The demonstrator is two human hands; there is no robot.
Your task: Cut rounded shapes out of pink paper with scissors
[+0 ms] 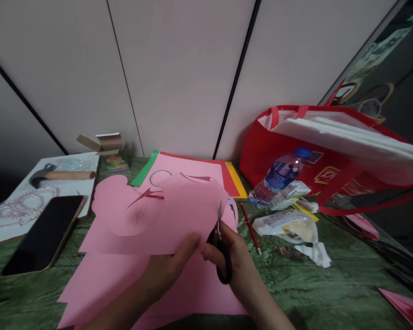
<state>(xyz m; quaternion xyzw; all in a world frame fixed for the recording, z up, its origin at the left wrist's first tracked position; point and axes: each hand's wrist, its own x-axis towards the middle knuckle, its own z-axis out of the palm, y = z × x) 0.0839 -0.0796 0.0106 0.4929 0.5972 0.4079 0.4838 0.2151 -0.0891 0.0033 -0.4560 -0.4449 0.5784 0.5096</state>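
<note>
My left hand [168, 270] grips the lower edge of a pink paper sheet [192, 211], thumb on top and the other fingers hidden beneath. The sheet is held up above the table, and its outline is rounded on the right. Black-handled scissors [224, 261] are in my right hand [237, 256], with fingers at the handle loops. Their blades point away from me and meet the sheet's right edge. Cut rounded pink paper pieces [112, 195] lie at the left of the sheet. Further pink sheets [103, 279] are stacked below my hands.
A phone [44, 233], beads [27, 206] and a hammer [69, 175] lie left. Behind are a small open box [114, 158] and coloured sheets [232, 178]. A red pencil [250, 229], a water bottle [278, 176], a plastic bag [289, 227] and a red bag [261, 146] occupy the right.
</note>
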